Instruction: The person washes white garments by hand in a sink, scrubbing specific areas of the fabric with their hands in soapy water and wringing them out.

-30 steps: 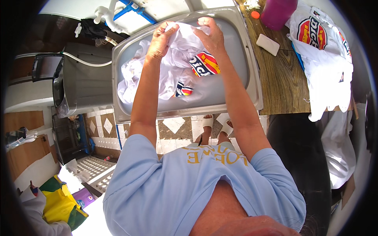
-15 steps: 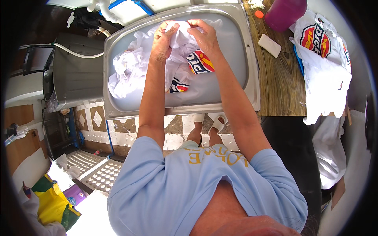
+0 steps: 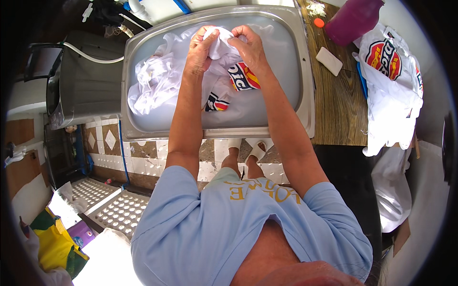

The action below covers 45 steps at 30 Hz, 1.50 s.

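White garment is bunching between my two hands over the far half of the metal sink, its lower folds apparently trailing into the cloudy water inside. The fingers of my left hand are grasping a gathered fold, nearly closed, the thumb pressing from above while the others are curling in behind. Those of my right hand are pinching the fold's opposite side, bent inward with only a small gap; which hidden fingertips are touching fabric, I cannot tell. I am probably gripping at two close points so that a small patch is sitting lifted and in plain sight. More white cloth is heaping at the sink's left side, seemingly out of my fingers' way. Right of the sink, a pale bar is lying on the wooden bench, likely for easy reach. Farther right of the sink, white printed clothes are draping past the bench's near edge, perhaps away from the water.
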{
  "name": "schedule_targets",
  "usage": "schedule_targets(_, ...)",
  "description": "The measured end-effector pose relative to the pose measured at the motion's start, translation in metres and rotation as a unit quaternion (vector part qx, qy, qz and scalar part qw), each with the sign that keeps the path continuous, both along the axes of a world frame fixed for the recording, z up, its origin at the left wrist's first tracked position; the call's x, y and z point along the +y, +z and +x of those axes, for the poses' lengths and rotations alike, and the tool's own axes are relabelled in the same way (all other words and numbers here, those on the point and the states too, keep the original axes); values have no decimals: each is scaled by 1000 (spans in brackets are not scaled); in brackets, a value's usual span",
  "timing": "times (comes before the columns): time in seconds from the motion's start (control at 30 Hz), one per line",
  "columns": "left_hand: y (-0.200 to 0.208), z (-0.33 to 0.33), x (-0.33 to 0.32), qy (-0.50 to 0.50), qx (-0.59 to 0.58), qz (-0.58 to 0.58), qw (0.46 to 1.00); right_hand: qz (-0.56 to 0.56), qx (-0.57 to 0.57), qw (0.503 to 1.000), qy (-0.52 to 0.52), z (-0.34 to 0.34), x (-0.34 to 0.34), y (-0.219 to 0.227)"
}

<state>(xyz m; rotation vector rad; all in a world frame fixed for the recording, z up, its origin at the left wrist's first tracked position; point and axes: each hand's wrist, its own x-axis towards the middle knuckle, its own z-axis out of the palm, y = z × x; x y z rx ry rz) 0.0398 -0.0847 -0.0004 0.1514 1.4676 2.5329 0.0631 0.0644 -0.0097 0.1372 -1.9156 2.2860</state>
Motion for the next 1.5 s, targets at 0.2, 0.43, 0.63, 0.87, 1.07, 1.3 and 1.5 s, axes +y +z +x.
schedule_targets(0.2,1,0,2,-5,36,-39,999,-66,-40,995,64,0,1,3)
schedule_targets(0.43,-1,-2,2,-13,72,-56,996,-192,-86,971,117,3,2,5)
schedule_targets(0.63,2,0,4,-12,72,-57,996,-203,-104,964,136,0,3,-1)
schedule_targets(0.87,1,-1,2,-6,77,-58,995,-199,-121,962,141,0,3,1)
schedule_targets(1.07,1,-2,2,-3,82,-68,994,-208,-123,960,142,-2,3,1)
schedule_targets(1.3,2,-2,1,-4,87,-71,994,-214,-120,959,141,-5,0,1)
schedule_targets(1.5,-1,-5,-3,3,79,-71,994,-213,-116,960,140,-4,4,4)
